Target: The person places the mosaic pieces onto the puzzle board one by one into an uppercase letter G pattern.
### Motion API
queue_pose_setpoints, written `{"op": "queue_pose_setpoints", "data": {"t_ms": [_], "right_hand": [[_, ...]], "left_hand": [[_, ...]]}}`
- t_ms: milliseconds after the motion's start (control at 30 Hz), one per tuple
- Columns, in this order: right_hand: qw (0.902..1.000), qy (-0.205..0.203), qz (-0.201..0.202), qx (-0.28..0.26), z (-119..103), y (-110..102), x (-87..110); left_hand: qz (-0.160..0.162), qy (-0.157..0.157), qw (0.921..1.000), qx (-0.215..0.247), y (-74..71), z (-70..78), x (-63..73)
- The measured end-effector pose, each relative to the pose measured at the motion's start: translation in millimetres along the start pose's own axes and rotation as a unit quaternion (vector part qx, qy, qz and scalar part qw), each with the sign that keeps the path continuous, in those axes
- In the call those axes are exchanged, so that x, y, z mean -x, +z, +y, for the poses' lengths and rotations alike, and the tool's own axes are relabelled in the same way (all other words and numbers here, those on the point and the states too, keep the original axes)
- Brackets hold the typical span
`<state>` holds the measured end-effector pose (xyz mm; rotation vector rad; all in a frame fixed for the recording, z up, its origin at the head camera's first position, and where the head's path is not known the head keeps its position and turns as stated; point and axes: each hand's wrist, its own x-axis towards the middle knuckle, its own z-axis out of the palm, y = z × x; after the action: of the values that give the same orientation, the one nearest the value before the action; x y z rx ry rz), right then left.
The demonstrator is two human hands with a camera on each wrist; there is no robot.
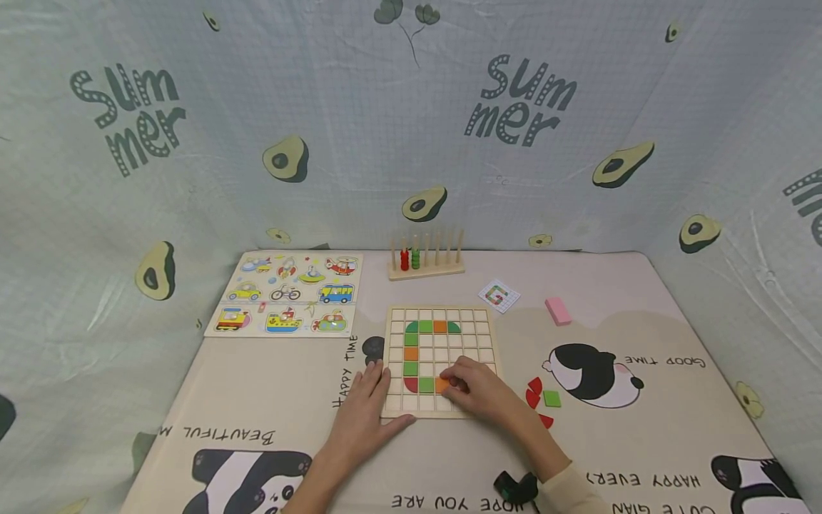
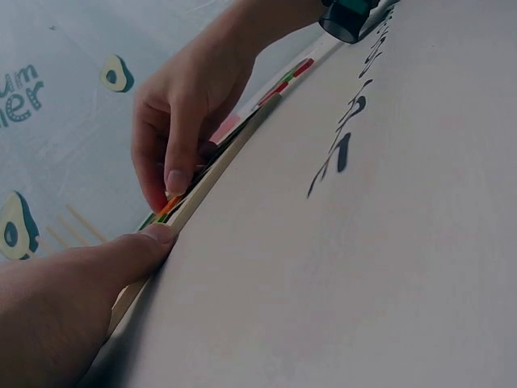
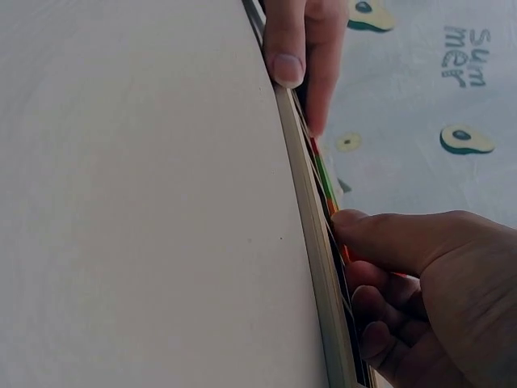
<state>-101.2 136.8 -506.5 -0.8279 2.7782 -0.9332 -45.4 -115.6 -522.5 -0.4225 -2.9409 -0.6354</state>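
Right hand (image 1: pixel 478 389): thumb and index finger pinch an orange tile (image 1: pixel 442 385) on a gridded wooden board (image 1: pixel 472 350). Left hand (image 1: pixel 366 410): fingers extended, thumb spread wide, the fingers at the board's left edge and the thumb at its near edge. Between the hands lie a green tile (image 1: pixel 427 385) and a red tile (image 1: pixel 411 385) with a rounded corner. Right of the right hand: loose red pieces (image 1: pixel 532 398) and a green square (image 1: pixel 551 399). Beyond both hands: a patterned card (image 1: pixel 499 295), a pink block (image 1: pixel 558 311) and a peg rack (image 1: pixel 443 270). Beyond the left hand, leftward: a vehicle-picture board (image 1: pixel 272 305).
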Motion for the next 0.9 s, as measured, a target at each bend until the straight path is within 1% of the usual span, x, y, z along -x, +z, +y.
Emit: {"op": "queue_pose_setpoints", "data": {"t_ms": [200,433,667,767,900], "right_hand": [[0.9999,0.014,-0.003,-0.002,-2,-2,2.1],[0.9992,0.038,0.015,-0.008,-2,-9,6.7],[0.9981,0.055,0.024,-0.013,3,-19,13.0],[0.9975,0.064,0.029,-0.015,6,-25,17.1],[0.997,0.06,0.047,-0.006,13,-31,22.5]], "left_hand": [[-0.003,0.0,1.0,-0.002,0.5,-0.3,0.4],[-0.002,0.001,1.0,-0.003,-0.1,-0.2,1.0],[-0.002,0.001,1.0,0.0,0.7,-0.7,1.0],[0.003,0.004,1.0,0.0,0.7,-0.7,0.9],[0.01,0.01,0.9999,-0.003,1.4,-1.2,0.7]]}}
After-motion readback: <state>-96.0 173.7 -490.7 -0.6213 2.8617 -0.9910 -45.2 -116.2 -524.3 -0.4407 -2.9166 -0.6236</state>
